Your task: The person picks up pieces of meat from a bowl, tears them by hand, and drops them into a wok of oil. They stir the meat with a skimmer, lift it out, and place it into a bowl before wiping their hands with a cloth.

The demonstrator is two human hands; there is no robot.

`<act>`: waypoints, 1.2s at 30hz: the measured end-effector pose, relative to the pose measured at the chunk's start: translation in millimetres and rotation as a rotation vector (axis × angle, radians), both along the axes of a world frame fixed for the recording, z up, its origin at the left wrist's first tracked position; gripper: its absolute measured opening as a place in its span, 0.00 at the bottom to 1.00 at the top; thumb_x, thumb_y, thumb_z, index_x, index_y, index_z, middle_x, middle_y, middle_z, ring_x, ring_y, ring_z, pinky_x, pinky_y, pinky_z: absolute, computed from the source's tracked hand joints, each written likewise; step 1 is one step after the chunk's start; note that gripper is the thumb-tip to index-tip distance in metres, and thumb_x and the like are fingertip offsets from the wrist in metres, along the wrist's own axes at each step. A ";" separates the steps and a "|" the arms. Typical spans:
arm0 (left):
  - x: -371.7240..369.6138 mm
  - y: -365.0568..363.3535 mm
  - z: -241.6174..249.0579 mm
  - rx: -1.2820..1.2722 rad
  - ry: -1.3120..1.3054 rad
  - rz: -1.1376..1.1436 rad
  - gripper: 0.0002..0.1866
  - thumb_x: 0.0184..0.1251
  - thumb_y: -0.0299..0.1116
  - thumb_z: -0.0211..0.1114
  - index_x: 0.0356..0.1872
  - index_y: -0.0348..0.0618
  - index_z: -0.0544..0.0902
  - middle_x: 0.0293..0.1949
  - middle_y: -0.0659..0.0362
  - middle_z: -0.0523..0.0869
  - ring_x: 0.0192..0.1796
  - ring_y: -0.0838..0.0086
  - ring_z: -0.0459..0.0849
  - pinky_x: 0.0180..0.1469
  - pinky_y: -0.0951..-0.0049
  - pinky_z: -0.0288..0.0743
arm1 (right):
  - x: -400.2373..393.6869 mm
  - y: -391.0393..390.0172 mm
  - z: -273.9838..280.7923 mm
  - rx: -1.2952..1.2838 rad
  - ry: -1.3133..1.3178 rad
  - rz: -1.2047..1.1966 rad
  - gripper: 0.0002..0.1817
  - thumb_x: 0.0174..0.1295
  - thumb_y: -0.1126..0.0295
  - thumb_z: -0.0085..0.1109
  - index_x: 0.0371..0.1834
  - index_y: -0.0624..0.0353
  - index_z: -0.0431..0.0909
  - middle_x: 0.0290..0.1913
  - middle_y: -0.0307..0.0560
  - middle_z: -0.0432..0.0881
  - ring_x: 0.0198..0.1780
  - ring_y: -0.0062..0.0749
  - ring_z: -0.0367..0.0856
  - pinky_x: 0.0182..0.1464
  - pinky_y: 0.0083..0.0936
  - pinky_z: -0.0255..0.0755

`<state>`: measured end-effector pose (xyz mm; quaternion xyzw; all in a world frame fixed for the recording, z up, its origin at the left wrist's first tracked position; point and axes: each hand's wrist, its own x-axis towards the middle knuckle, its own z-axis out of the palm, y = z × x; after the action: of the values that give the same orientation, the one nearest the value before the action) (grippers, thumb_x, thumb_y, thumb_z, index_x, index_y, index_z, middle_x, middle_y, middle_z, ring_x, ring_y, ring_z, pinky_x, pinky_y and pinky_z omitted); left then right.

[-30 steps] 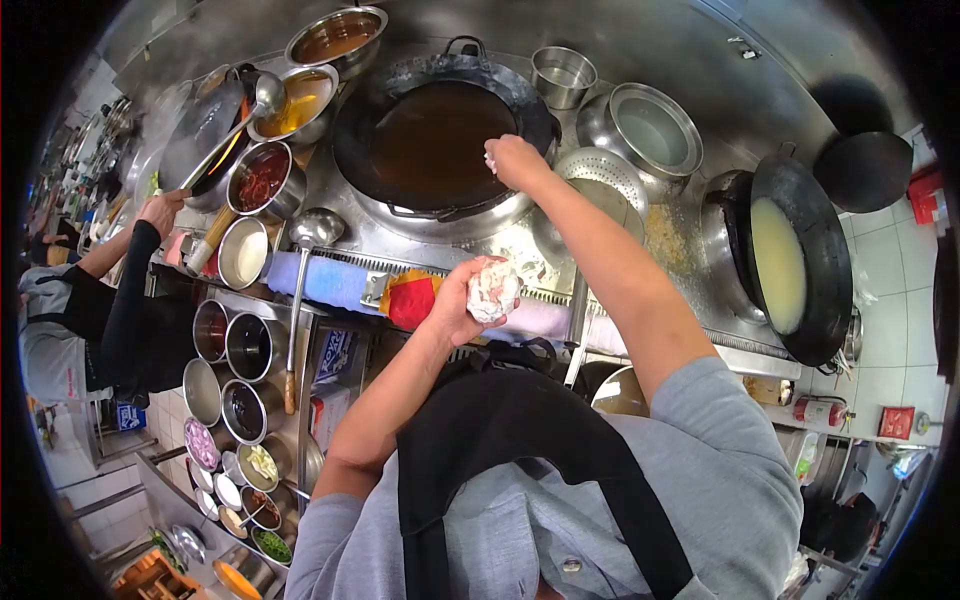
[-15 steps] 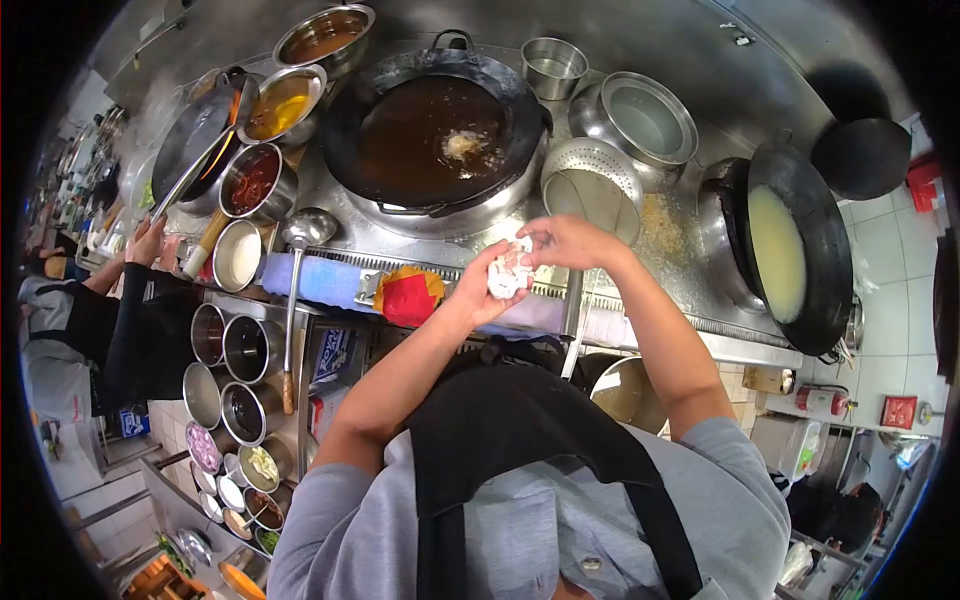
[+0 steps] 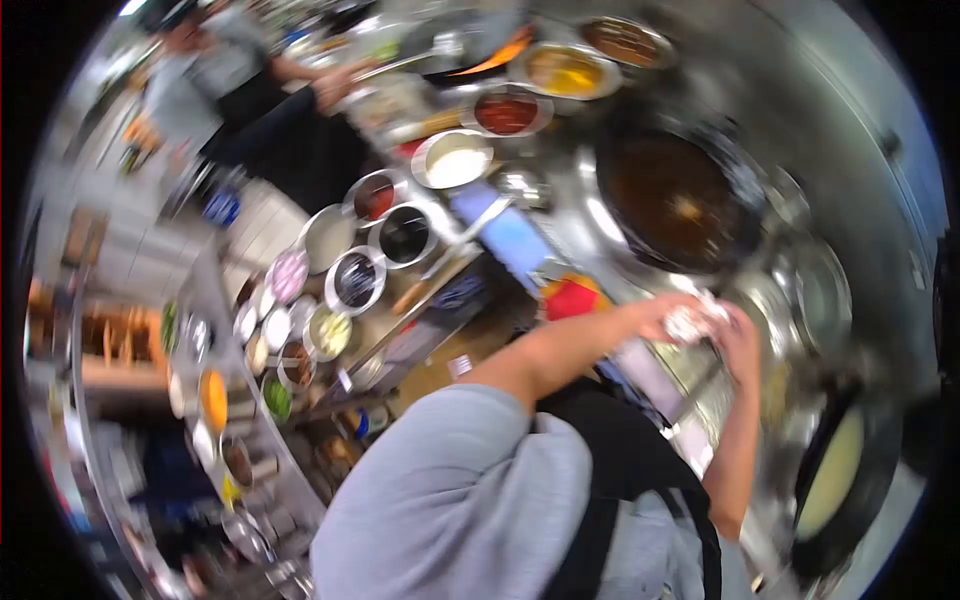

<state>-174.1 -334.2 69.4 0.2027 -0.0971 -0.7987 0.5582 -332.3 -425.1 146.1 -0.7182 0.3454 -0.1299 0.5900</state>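
Note:
My left hand [image 3: 660, 314] is cupped around a clump of white-coated food pieces [image 3: 688, 323], probably floured or battered; their exact kind is blurred. From the other side, the fingers of my right hand [image 3: 738, 342] curl onto the same clump, smeared by motion. Both hands are over the front edge of the steel stove top. Beyond them sits a large black wok [image 3: 670, 205] of dark brown oil, with a pale piece [image 3: 688, 207] frying in it.
Left of the wok stand bowls of red sauce [image 3: 507, 112], yellow liquid [image 3: 566, 72] and white powder or liquid [image 3: 457, 162]. A red cloth-like item [image 3: 572, 298] lies near my left forearm. A second wok [image 3: 835, 475] holds pale liquid. A co-worker [image 3: 240, 85] grips a long-handled tool at upper left.
My view has swung left and tilted, so the stove now appears farther right and blurred. The clump stays between both hands. The co-worker shows more fully.

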 end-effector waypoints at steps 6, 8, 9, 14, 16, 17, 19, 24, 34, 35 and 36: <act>5.8 -9.1 -1.8 -0.120 -0.228 -0.243 0.28 0.56 0.68 0.52 0.38 0.55 0.80 0.30 0.63 0.83 0.31 0.70 0.82 0.36 0.56 0.78 | 11.2 20.6 5.6 -0.373 0.067 0.132 0.15 0.62 0.75 0.52 0.51 0.69 0.71 0.39 0.43 0.78 0.38 0.21 0.75 0.41 0.18 0.70; -0.5 -6.5 6.1 -0.051 -0.318 -0.126 0.22 0.60 0.61 0.52 0.32 0.54 0.81 0.27 0.64 0.82 0.29 0.72 0.81 0.35 0.57 0.77 | 5.7 0.5 -5.9 -0.430 0.213 0.185 0.14 0.62 0.74 0.53 0.49 0.70 0.72 0.41 0.47 0.78 0.42 0.24 0.75 0.46 0.21 0.69; -2.3 -10.0 4.2 -0.052 -0.336 -0.093 0.19 0.62 0.56 0.53 0.31 0.54 0.81 0.26 0.64 0.82 0.28 0.72 0.81 0.35 0.57 0.77 | 3.9 -13.8 -9.0 -0.530 0.252 0.233 0.13 0.63 0.72 0.52 0.48 0.68 0.73 0.41 0.45 0.78 0.40 0.24 0.75 0.43 0.20 0.69; 11.3 5.3 29.5 0.132 -0.346 0.103 0.10 0.59 0.39 0.56 0.28 0.47 0.81 0.25 0.60 0.83 0.26 0.69 0.82 0.28 0.58 0.78 | 8.9 -63.5 -9.9 -0.624 -0.070 0.183 0.11 0.66 0.67 0.48 0.44 0.61 0.75 0.34 0.35 0.76 0.30 0.13 0.66 0.29 0.14 0.61; 12.9 3.1 24.8 0.128 -0.288 0.086 0.10 0.58 0.40 0.56 0.28 0.46 0.80 0.26 0.59 0.83 0.27 0.69 0.82 0.28 0.57 0.78 | 14.1 -54.9 5.4 -0.282 -0.123 0.096 0.10 0.66 0.67 0.47 0.43 0.60 0.74 0.32 0.34 0.74 0.29 0.13 0.65 0.28 0.14 0.60; 12.7 -1.3 20.7 0.126 -0.293 0.079 0.10 0.58 0.40 0.56 0.28 0.46 0.80 0.26 0.59 0.83 0.27 0.69 0.82 0.28 0.57 0.78 | 15.3 -48.5 13.8 0.059 -0.174 -0.012 0.09 0.67 0.66 0.47 0.43 0.58 0.73 0.30 0.32 0.72 0.28 0.14 0.64 0.28 0.14 0.60; 11.7 -3.4 23.2 0.053 -0.161 0.075 0.12 0.59 0.42 0.55 0.30 0.47 0.80 0.27 0.59 0.84 0.28 0.69 0.82 0.30 0.57 0.77 | 19.2 -48.2 12.9 0.298 -0.275 -0.085 0.09 0.68 0.64 0.47 0.42 0.56 0.71 0.26 0.31 0.68 0.25 0.16 0.62 0.28 0.16 0.60; 5.4 -4.4 31.8 0.015 0.067 0.079 0.13 0.59 0.45 0.53 0.31 0.50 0.80 0.29 0.61 0.84 0.29 0.70 0.82 0.32 0.59 0.76 | 30.2 -23.0 8.4 0.451 -0.515 -0.324 0.11 0.65 0.62 0.52 0.42 0.58 0.71 0.30 0.35 0.72 0.26 0.16 0.66 0.23 0.12 0.60; -13.6 0.9 14.5 0.090 0.104 0.057 0.12 0.58 0.47 0.53 0.28 0.54 0.80 0.29 0.63 0.85 0.29 0.72 0.82 0.35 0.62 0.76 | -12.5 -9.6 -13.1 0.554 -0.416 -0.471 0.18 0.63 0.49 0.51 0.27 0.49 0.63 0.14 0.29 0.58 0.12 0.13 0.50 0.13 0.14 0.44; -14.1 0.0 13.4 0.089 0.106 0.053 0.12 0.58 0.47 0.53 0.28 0.54 0.80 0.29 0.63 0.85 0.29 0.72 0.82 0.35 0.62 0.76 | -13.5 -11.4 -12.6 0.551 -0.416 -0.475 0.18 0.63 0.49 0.51 0.27 0.49 0.63 0.14 0.29 0.58 0.12 0.13 0.50 0.13 0.14 0.44; -13.5 1.1 14.7 0.109 0.105 0.072 0.12 0.59 0.46 0.53 0.28 0.52 0.80 0.29 0.62 0.85 0.30 0.71 0.83 0.33 0.62 0.76 | -13.6 -13.5 -11.7 0.505 -0.342 -0.488 0.19 0.63 0.47 0.49 0.29 0.50 0.64 0.16 0.30 0.57 0.14 0.15 0.51 0.16 0.15 0.47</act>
<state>-187.6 -333.1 84.1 0.1942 -0.0169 -0.7916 0.5792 -345.8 -438.7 134.4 -0.4151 0.4240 -0.2952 0.7489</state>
